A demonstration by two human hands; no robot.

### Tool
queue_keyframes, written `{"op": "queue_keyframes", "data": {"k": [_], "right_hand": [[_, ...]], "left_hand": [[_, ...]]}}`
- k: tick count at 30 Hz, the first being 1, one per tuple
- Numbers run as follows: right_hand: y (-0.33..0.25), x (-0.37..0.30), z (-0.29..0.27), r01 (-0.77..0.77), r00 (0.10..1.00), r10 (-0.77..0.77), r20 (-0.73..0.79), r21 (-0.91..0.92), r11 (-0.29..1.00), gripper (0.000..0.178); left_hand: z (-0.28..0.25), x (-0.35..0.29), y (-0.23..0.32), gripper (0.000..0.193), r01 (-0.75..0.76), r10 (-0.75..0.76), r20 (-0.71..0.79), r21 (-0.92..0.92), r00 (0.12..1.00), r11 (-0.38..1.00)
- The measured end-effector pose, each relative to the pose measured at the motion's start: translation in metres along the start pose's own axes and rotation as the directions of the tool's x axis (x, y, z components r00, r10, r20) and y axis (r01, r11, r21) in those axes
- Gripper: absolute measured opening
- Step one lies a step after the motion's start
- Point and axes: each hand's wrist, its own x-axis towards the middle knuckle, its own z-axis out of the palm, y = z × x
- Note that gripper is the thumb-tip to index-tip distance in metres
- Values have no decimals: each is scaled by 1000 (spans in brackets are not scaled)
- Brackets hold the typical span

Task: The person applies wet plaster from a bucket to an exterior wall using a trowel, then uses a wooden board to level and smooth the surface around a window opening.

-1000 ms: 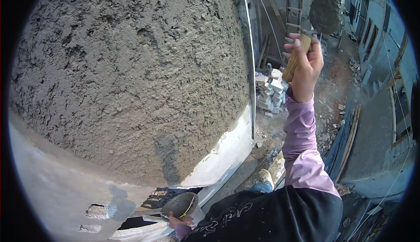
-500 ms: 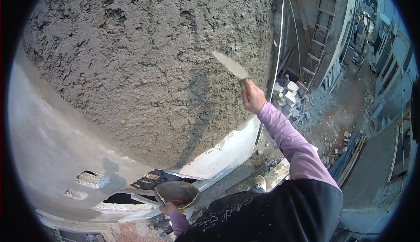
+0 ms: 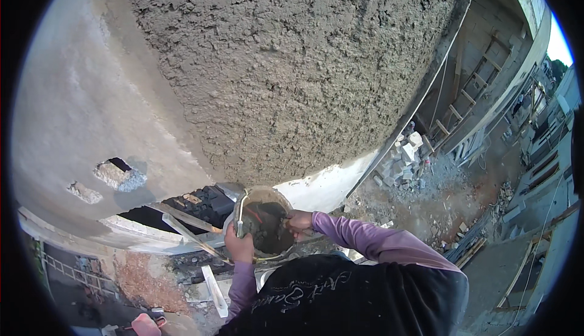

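My left hand (image 3: 240, 245) grips the near-left side of a round bucket (image 3: 263, 195), where its handle meets the rim. Grey wet mortar (image 3: 267, 229) lies inside. At the bucket's right edge, my right hand (image 3: 299, 223) is closed round a trowel (image 3: 286, 221); its blade reaches into the bucket and is mostly hidden there. Ahead of me rises a wall coated with rough, damp mortar (image 3: 292, 74). A smoother grey wall surface (image 3: 115, 86) adjoins it on the left, with two broken holes low down.
Wooden boards (image 3: 188, 217) lie beside and below the bucket on the left. White blocks and rubble (image 3: 404, 159) are heaped on the ground at right, near a wooden ladder (image 3: 465, 105). A pale cord runs along the coated wall's right edge.
My right hand has brought the trowel down from the coated wall into the bucket. The view has tilted downward, and the bucket now sits higher in it, still in my left hand.
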Motion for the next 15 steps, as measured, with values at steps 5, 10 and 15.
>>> {"op": "queue_keyframes", "data": {"k": [5, 10, 15], "right_hand": [[-66, -2, 45, 318, 808, -589, 2, -843, 434, 23], [-95, -27, 48, 391, 833, -410, 371, -920, -39, 24], [-132, -12, 42, 232, 784, -614, 91, -960, 154, 27]], "left_hand": [[-44, 14, 78, 50, -167, 192, 123, -186, 974, 968], [-85, 21, 86, 48, -187, 195, 29, -188, 980, 964], [-95, 9, 92, 51, -164, 165, -8, -206, 986, 965]]}}
